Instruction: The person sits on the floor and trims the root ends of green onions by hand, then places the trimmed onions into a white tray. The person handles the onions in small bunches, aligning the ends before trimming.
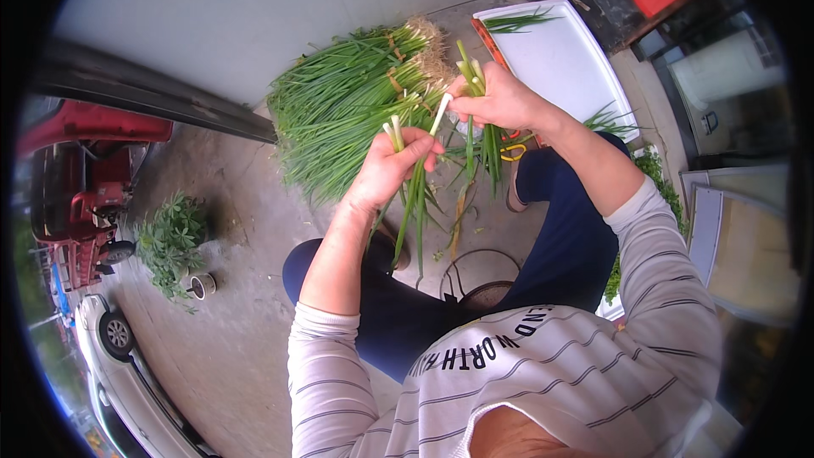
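My left hand [402,159] is closed around several green onions [420,203], their white ends poking up past the thumb and their green leaves hanging toward the floor. One stalk's white base [441,114] slants up from the left fingers to the fingertips of my right hand [493,98]. That right hand also grips a small bunch of green onions [489,146], whose cut-looking pale ends rise above the fist. Just beyond my hands lies a large heap of green onions [343,95], tied in bundles, with tangled roots [429,41] at the right end.
To the right sits a white tray [559,54] with some green leaves on it. Scissors with yellow handles [514,152] lie near my right foot. A potted plant [172,242], a red vehicle [82,191] and a white car [127,381] stand to the left.
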The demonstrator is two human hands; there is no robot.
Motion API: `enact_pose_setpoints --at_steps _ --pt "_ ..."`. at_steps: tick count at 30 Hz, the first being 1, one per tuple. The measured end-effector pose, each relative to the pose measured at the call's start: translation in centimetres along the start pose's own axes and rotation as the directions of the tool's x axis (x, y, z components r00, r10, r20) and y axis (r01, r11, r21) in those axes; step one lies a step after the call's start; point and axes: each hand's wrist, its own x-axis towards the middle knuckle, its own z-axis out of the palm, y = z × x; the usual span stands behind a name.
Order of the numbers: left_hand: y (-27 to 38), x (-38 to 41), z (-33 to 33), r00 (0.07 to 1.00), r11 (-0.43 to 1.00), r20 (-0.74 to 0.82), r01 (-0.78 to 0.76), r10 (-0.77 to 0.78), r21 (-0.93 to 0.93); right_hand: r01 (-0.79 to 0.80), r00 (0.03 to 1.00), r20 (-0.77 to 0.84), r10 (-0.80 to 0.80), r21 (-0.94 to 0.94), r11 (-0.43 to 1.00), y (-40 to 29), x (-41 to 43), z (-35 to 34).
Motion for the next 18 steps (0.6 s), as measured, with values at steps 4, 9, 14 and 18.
enact_pose_setpoints --at_steps 4,9,14,18 --pt "0.0 -0.2 -0.3 1.0 1.0 0.029 -0.002 0.002 0.003 0.046 0.998 -0.056 -0.038 0.151 0.987 0.8 0.4 -0.7" --pt "0.0 -0.1 0.0 0.999 0.999 -0.033 -0.018 0.019 0.038 -0.007 0.998 -0.062 0.011 0.075 0.997 0.9 0.8 -1.9" --pt "-1.2 0.4 0.3 0.99 0.989 -0.126 -0.049 0.066 0.138 0.107 0.989 0.126 -0.083 -0.198 0.974 0.1 -0.1 -1.3" --pt "-2.5 0.8 0.1 0.98 0.968 -0.174 -0.053 0.098 0.244 0.287 0.958 0.138 -0.252 -0.53 0.798 0.5 0.1 -0.4"
